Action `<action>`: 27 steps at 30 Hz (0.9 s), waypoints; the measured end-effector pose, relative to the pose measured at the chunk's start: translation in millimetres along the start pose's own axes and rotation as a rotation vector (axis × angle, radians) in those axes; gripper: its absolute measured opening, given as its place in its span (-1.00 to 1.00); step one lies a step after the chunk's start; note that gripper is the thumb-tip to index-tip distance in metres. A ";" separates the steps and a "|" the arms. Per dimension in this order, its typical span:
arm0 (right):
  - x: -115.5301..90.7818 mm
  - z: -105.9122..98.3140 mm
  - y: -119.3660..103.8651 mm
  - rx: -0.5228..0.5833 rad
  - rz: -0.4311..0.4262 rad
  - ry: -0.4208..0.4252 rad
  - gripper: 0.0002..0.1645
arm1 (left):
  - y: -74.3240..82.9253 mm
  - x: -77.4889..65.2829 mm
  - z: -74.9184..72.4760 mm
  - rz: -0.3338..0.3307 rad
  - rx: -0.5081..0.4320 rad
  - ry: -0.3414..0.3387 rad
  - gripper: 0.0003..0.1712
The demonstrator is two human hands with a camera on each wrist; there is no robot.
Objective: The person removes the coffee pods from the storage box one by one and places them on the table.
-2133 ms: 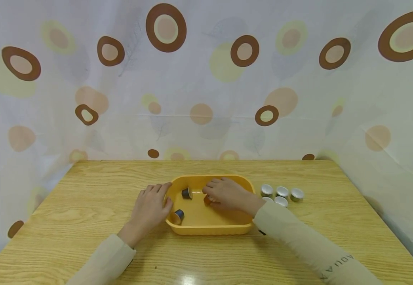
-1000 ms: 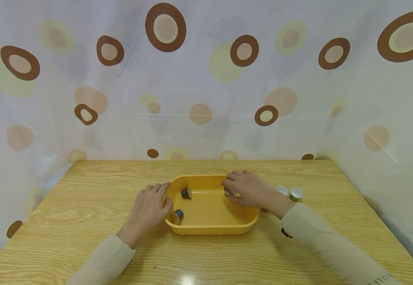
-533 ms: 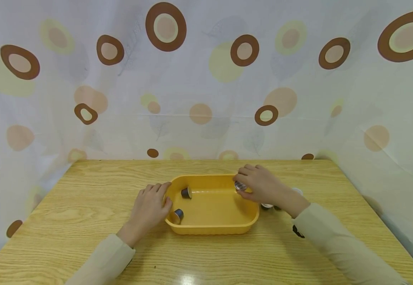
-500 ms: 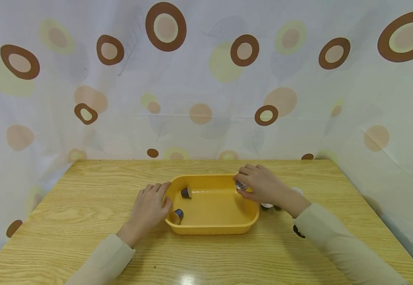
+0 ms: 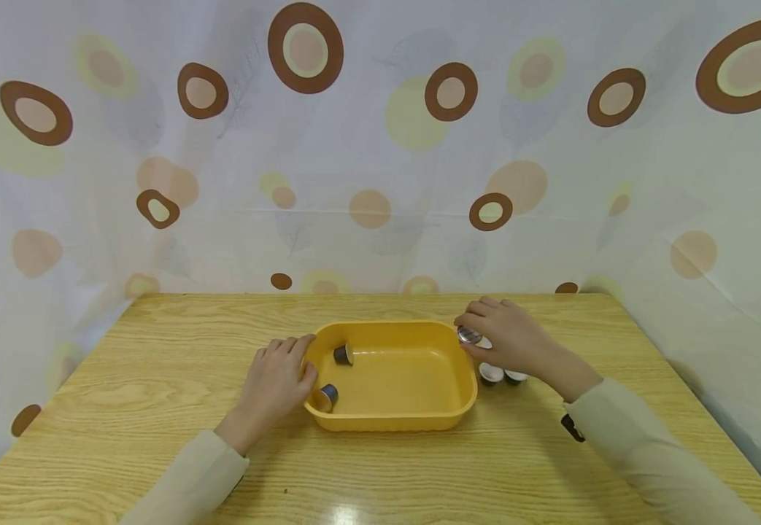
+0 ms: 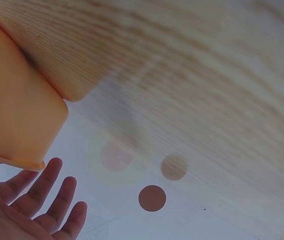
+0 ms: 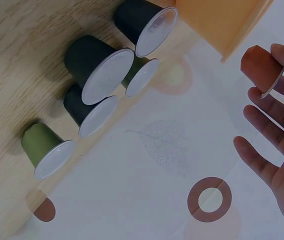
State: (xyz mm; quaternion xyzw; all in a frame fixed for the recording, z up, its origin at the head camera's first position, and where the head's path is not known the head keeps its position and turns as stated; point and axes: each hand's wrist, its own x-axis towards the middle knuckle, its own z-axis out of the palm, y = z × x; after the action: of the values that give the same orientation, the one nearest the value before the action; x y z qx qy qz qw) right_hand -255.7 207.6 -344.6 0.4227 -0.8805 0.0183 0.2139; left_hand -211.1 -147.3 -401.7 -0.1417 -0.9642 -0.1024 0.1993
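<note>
A yellow plastic tray (image 5: 387,422) stands mid-table. At its left end my left hand (image 5: 276,383) holds the rim, thumb over the inside and fingers outside; the left wrist view shows the tray wall (image 6: 17,95) by those fingers. My right hand (image 5: 514,339) is in the air just past the tray's right end. It pinches an orange coffee capsule (image 7: 261,70), silver lid (image 5: 469,335) toward the head camera. Inside the tray lie a dark capsule (image 5: 341,355) and a blue one (image 5: 330,394), both tipped on their sides.
Right of the tray, several capsules stand lid up, partly hidden by my right hand in the head view. The right wrist view shows black capsules (image 7: 94,67) and green ones (image 7: 43,145). A patterned white cloth (image 5: 380,248) hangs behind the wooden table (image 5: 190,350).
My right hand has taken hold of the orange capsule in the tray, lifted it and moved right past the tray's end. The left hand stays on the rim.
</note>
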 end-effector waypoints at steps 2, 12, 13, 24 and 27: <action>-4.0 -0.2 2.5 -0.003 0.010 0.004 -0.69 | -0.1 0.1 -0.3 -0.002 0.001 -0.002 -0.55; -24.7 0.6 10.1 -0.026 0.048 0.012 -0.66 | -0.5 0.0 -0.6 0.002 -0.002 -0.006 -0.54; -26.6 0.8 10.5 -0.028 0.050 0.012 -0.65 | -0.8 0.0 -0.4 0.003 -0.004 -0.007 -0.54; -47.8 5.2 17.8 -0.041 0.100 0.024 -0.62 | -1.3 0.1 0.5 -0.003 -0.011 -0.009 -0.54; -54.5 7.5 20.4 -0.038 0.106 0.018 -0.61 | -1.1 0.1 0.3 -0.005 -0.013 -0.008 -0.55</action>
State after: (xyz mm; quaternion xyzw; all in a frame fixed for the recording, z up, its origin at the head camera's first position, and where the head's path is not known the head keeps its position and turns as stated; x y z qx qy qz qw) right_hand -243.7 259.2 -369.8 0.3711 -0.8998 0.0167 0.2288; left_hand -211.6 -148.2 -402.2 -0.1408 -0.9647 -0.1089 0.1941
